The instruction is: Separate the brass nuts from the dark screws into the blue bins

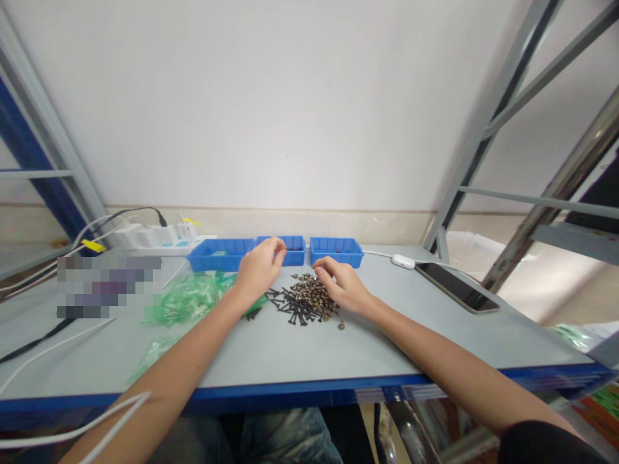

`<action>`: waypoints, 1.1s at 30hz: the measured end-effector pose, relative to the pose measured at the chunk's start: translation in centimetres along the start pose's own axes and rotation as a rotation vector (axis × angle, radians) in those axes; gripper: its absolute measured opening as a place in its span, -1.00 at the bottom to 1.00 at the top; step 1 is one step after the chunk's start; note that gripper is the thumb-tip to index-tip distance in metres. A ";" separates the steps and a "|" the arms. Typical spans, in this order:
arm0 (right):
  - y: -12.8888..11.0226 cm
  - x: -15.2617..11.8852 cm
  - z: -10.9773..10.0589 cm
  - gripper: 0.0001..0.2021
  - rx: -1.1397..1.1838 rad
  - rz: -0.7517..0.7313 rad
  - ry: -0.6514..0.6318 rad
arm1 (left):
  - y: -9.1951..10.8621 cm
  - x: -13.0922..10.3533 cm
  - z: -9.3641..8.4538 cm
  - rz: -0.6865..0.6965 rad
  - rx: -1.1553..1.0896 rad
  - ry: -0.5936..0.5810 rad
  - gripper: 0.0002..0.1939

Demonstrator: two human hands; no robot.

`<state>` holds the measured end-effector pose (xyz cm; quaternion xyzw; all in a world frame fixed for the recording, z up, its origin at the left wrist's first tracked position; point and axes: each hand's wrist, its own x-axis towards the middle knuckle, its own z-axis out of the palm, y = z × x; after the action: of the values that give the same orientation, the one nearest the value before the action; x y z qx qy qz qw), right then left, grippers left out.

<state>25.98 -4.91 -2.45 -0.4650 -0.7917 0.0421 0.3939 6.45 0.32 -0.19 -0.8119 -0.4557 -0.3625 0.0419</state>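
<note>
My left hand [262, 267] is raised at the front of the middle blue bin [294, 258], thumb and fingertips pinched together; anything between them is too small to make out. My right hand [342, 283] hovers at the upper right of a pile of small brassy metal parts [312, 293], its thumb and forefinger close together, their hold unclear. Black screws [300, 310] lie at the pile's left and front. Left of them is a heap of green plastic bags [191, 298], partly behind my left forearm. A right blue bin [336, 252] and a left blue bin [220, 254] flank the middle one.
On the right lie a phone [457, 287] and a white earphone case [403, 261]. A white power strip [159, 241] with plugs and cables is at the back left. Another green bag [153, 354] lies near the front edge. Metal shelf posts frame both sides.
</note>
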 end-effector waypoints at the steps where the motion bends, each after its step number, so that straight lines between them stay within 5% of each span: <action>1: 0.0 0.0 0.0 -0.77 0.000 0.003 -0.008 | -0.7 0.2 -0.1 -0.024 0.013 0.005 -0.83; 13: -0.2 0.0 0.2 -0.77 0.002 0.014 -0.038 | -4.8 1.7 1.1 -0.153 0.155 -0.037 -0.77; 25: 0.0 -0.1 0.4 -0.77 -0.008 0.023 -0.050 | -4.6 1.5 1.1 -0.097 0.191 -0.034 -0.74; 33: -0.2 -0.1 0.2 -0.78 -0.004 0.005 -0.049 | -2.3 0.2 -0.7 -0.279 0.380 -0.495 -0.70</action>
<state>25.75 -5.07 -2.53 -0.4669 -0.8000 0.0529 0.3731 4.37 1.50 -0.20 -0.7827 -0.6182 -0.0651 0.0306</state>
